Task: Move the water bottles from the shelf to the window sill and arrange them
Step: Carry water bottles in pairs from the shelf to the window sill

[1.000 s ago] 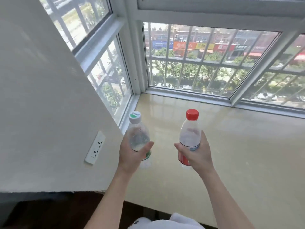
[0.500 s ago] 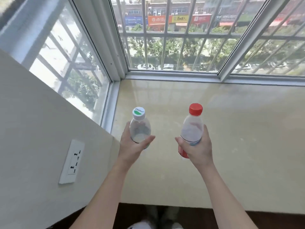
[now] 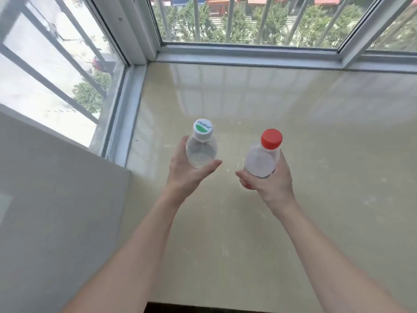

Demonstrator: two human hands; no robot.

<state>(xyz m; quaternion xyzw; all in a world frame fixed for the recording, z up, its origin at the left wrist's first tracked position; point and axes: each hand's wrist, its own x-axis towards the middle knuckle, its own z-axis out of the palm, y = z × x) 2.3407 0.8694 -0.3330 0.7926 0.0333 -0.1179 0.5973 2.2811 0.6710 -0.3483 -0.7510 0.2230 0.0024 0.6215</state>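
A person holds two plastic water bottles out over a glossy beige window sill (image 3: 259, 222), one in each bare hand, seen from a head-worn camera looking down along both forearms. The left hand (image 3: 187, 170) is wrapped around the lower body of a clear bottle with a white-and-green cap (image 3: 201, 152), thumb across the near side and fingers behind; the bottle's shoulder and cap rise above the hand, and clear water shows inside. The right hand (image 3: 268, 184) is closed around a bottle with a red cap (image 3: 262, 159), its thumb pressed to the near side, where a scrap of red label peeks out below. Both bottles stand roughly upright, caps tipped slightly toward the camera, and sit near each other without touching — the left one a little farther from the camera. Whether either base touches the sill cannot be told, since the hands hide the bottoms. The sill runs into a corner of white window frames (image 3: 248, 55), the barred panes showing trees and storefronts beyond. A pale wall (image 3: 56, 199) fills the lower left of the view, ending at the sill's left edge — the left-hand bottle is the one nearer that wall and the side window.
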